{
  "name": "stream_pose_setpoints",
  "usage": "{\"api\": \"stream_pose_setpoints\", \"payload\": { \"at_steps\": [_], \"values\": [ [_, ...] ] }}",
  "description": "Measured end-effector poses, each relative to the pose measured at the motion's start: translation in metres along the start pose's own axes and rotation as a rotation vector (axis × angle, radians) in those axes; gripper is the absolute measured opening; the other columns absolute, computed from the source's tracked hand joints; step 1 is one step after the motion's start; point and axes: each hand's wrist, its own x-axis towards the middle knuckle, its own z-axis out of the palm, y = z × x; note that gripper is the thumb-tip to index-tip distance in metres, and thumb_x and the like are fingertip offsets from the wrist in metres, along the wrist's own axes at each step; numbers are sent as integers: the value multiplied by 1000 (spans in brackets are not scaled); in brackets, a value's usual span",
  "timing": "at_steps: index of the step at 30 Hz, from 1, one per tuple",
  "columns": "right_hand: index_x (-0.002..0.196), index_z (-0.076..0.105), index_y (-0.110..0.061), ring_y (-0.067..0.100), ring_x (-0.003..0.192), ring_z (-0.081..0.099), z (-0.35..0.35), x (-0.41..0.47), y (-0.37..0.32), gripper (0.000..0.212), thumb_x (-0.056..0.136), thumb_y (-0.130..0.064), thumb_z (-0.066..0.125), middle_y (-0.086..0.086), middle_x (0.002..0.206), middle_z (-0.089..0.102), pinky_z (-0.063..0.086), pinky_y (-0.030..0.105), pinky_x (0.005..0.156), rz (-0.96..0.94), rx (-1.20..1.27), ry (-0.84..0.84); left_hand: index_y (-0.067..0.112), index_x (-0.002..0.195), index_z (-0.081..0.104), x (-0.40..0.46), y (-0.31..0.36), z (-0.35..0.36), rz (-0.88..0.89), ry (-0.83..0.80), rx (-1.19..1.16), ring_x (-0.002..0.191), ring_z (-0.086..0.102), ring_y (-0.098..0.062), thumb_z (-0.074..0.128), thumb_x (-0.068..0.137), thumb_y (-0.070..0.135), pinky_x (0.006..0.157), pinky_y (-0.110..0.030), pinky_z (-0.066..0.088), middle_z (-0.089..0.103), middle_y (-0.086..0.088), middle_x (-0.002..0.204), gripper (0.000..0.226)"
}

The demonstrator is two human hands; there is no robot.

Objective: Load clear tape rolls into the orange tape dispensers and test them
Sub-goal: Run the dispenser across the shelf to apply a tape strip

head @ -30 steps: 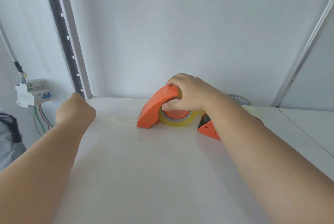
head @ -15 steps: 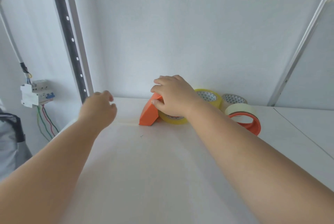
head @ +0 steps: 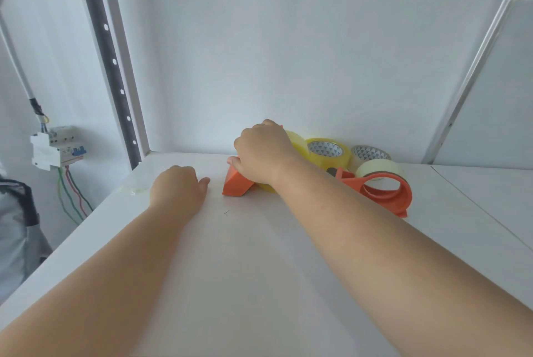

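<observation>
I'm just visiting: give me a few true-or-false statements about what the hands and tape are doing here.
1. The right hand grips an orange tape dispenser. True.
2. The left hand holds a tape roll. False: it rests on the white table, holding nothing.
3. A second orange dispenser lies to the right. True.
4. The yellowish tape roll by the wall sits inside that second dispenser. False: it stands apart, behind it.

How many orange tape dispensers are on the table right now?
2. One dispenser sits under the right hand, loaded with a yellowish roll. The second dispenser lies to its right, near loose rolls by the wall. More could hide behind the arm.
</observation>
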Motion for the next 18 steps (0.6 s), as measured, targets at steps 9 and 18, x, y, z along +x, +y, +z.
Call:
{"api": "stream_pose_setpoints", "payload": {
  "at_steps": [9,18],
  "values": [
    [107,58,-17,25,87,48,0,-3,-19,33,88,-1,36,-1,79,49,27,30,76,-90,-51,-114,11,97,60,-4,5,4,-26,13,11,90,57,-27,45,90,53,68,-33,44,56,-6,99,44],
    [125,54,-30,22,115,47,20,12,-30,35,97,-37,33,-1,122,53,29,37,92,-31,-187,-209,12,85,61,-3,5,7,-32,38,51,77,57,-25,45,82,65,56,-29,39,57,-4,87,56]
  ]
}}
